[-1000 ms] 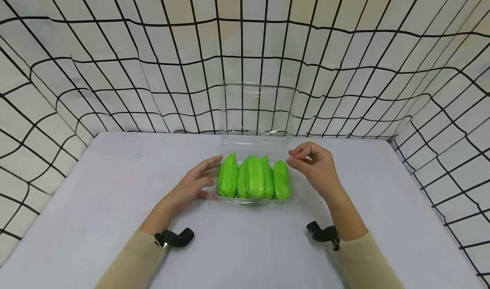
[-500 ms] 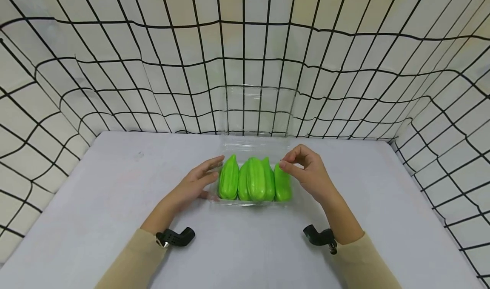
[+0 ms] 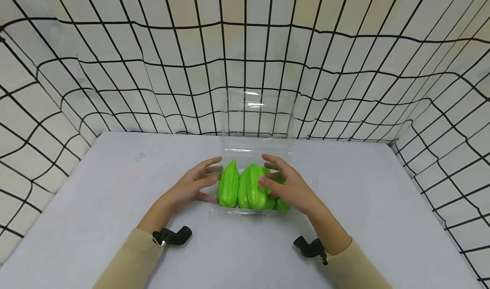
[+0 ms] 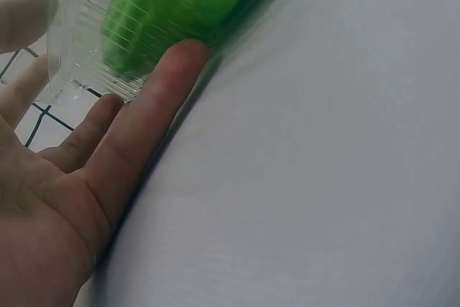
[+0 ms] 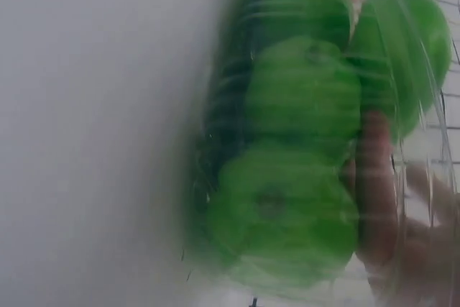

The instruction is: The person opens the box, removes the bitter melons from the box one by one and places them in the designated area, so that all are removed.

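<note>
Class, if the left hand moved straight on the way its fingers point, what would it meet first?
The left hand would probably meet the side wall of the clear container, with the leftmost green vegetable just behind it; any gap is hard to judge.

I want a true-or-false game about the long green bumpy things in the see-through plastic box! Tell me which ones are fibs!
1. Long, ridged, bright green fruit-shaped pieces lie in the clear plastic box. True.
2. The box is closed. False: its clear plastic lid is up at the back.
3. The bare left hand is at the box's left end. True.
4. Only one hand shows. False: the bare right hand is over some green pieces.
5. The box sits on a white table. True.
</note>
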{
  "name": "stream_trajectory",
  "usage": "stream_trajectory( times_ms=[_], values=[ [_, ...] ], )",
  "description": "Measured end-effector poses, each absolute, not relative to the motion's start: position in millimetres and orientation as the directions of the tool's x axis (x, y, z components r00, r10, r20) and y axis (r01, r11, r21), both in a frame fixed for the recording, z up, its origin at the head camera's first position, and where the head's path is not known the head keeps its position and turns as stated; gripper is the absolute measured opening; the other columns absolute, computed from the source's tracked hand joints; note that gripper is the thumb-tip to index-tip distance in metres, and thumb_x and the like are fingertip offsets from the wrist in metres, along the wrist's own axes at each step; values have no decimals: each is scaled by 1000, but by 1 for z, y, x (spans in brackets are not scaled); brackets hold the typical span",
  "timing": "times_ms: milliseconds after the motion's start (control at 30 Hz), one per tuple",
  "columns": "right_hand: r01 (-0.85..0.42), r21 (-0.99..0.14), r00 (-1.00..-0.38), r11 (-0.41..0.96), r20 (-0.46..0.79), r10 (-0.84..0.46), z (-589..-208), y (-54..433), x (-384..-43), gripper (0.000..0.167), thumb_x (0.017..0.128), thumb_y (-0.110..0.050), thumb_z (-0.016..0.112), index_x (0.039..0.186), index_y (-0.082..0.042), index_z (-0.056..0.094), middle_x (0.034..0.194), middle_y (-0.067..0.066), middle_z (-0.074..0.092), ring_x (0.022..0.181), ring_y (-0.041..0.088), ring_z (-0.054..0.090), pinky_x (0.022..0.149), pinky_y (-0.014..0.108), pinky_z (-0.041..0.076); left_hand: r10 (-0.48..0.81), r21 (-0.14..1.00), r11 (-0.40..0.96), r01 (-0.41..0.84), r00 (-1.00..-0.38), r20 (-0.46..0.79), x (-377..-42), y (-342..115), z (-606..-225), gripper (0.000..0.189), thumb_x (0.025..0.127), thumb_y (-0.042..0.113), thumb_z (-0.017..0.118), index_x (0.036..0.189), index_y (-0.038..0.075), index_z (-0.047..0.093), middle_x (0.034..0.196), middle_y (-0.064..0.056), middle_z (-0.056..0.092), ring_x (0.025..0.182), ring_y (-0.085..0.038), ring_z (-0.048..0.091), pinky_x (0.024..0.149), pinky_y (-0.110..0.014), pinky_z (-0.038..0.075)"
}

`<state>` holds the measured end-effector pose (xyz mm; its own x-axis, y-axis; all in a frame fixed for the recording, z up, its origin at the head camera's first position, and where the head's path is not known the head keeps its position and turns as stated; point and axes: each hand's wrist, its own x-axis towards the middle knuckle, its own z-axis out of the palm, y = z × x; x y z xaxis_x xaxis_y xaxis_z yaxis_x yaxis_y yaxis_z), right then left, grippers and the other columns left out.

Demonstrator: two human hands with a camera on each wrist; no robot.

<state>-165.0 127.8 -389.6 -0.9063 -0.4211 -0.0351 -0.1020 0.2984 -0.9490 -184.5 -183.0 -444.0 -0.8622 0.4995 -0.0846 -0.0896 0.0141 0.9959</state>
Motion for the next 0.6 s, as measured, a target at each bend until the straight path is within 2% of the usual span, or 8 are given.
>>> stream_trajectory(
  times_ms=[133,200,333,433,600],
  values=[
    [-188,-865,-922,465,-8,-388,-392,120,-158,66,91,-49,69,149,-42,39,148,3,50,124,22,56,89,43,57,509,996,-9,-86,-858,-70,-184,-184,-447,65,102,12,53,159,18,22,160,-17,26,146,-43,27,82,-55,60],
    [-242,-818,-923,523,27,-385,-393,117,-155,65,89,-50,70,148,-39,44,145,0,53,127,21,54,100,47,52,515,997,-21,-80,-855,-58,-183,-184,-448,67,101,12,55,159,18,22,160,-18,26,146,-44,26,82,-55,60],
    [-313,-760,-916,569,83,-393,-392,111,-152,61,88,-46,73,143,-28,55,141,-1,58,133,24,50,109,51,44,517,997,-35,-72,-855,-43,-183,-185,-450,68,101,12,56,159,18,23,160,-17,27,145,-44,27,83,-56,59],
    [-301,-767,-920,567,78,-383,-391,111,-151,59,87,-42,74,141,-26,57,139,-1,58,126,23,53,104,50,47,517,997,-40,-66,-855,-36,-183,-186,-451,68,100,12,57,159,17,23,160,-17,27,146,-43,27,83,-56,59],
    [-218,-839,-930,498,24,-366,-388,116,-156,57,86,-31,74,140,-31,55,135,-4,58,115,21,57,89,41,55,510,998,-38,-46,-860,-20,-185,-185,-450,68,100,11,57,159,15,22,160,-18,28,146,-43,27,82,-55,60]
  ],
)
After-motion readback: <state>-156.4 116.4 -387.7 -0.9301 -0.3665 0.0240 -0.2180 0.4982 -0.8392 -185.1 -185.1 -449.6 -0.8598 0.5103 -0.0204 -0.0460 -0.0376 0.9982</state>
